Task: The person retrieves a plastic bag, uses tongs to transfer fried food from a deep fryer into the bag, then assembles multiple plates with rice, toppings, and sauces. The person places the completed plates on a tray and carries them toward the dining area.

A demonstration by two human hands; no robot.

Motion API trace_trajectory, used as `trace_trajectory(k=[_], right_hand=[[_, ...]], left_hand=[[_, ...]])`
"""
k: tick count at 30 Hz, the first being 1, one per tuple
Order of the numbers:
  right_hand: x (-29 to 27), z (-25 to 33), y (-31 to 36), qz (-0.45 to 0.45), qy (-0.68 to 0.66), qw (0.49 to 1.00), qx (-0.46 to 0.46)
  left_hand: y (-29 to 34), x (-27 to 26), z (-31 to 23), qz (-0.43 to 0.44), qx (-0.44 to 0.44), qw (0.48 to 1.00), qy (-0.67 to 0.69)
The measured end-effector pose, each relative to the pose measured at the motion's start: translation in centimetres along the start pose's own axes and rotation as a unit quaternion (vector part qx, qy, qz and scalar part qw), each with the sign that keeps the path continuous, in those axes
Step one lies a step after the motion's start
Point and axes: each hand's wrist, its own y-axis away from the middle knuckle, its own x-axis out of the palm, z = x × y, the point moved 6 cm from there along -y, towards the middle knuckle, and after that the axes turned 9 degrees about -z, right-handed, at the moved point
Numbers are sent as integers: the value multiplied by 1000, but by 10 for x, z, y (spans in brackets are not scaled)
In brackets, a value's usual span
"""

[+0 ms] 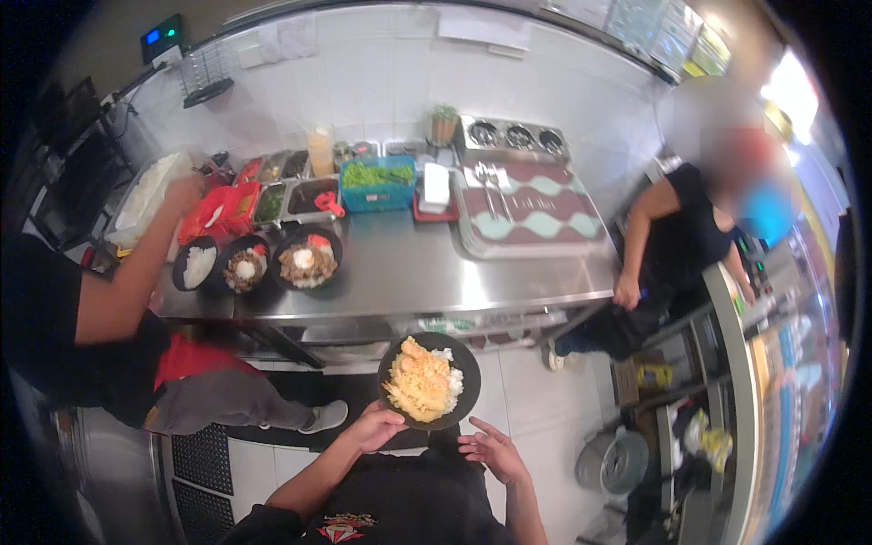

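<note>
I am seeing the bowl (471, 380) in front of the body, in the space between the person and the counter (391, 272), well apart from the 3 bowls (338, 260) that are standing on that counter. My left hand (377, 428) is grasping it at the near left rim, the thumb lying along the edge. My right hand (493, 451) is holding nothing that I am making out; its fingers are spreading loosely just beside the near right rim, and I cannot tell whether a fingertip is touching.

The bowl's mouth is facing up toward the camera. Its rim is looking round, so I am reading no long axis from it. The filling is giving it sides: yellow topping (420, 383) is covering the left and middle, white rice (453, 386) is showing along the right, and the line between them is running roughly away from the person.

The bowl is hiding its own underside and the left fingers beneath it. On the left, a co-worker's hand (185, 191) is blurring, and that person's head is falling outside the view. On the right, another co-worker's (677, 218) face is blurring out.
</note>
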Motion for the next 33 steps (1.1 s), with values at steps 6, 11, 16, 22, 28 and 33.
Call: trace_trajectory(k=[6,11,16,22,28,33], right_hand=[[-10,149,-124,40,185,979,-74],[53,260,-220,108,331,929,-125],[135,344,-310,107,372,896,-217],[227,402,-400,-6,462,775,-430],[272,404,-453,-48,592,601,-534],[303,425,-490,-40,687,568,-451]], left_hand=[[-94,17,-72,-76,117,989,49],[-138,16,-112,-170,167,968,82],[-181,-7,-142,-251,156,953,69],[-224,-39,-170,-265,156,946,106],[-248,-58,-189,-251,149,956,38],[-250,-83,-183,-215,188,958,-11]])
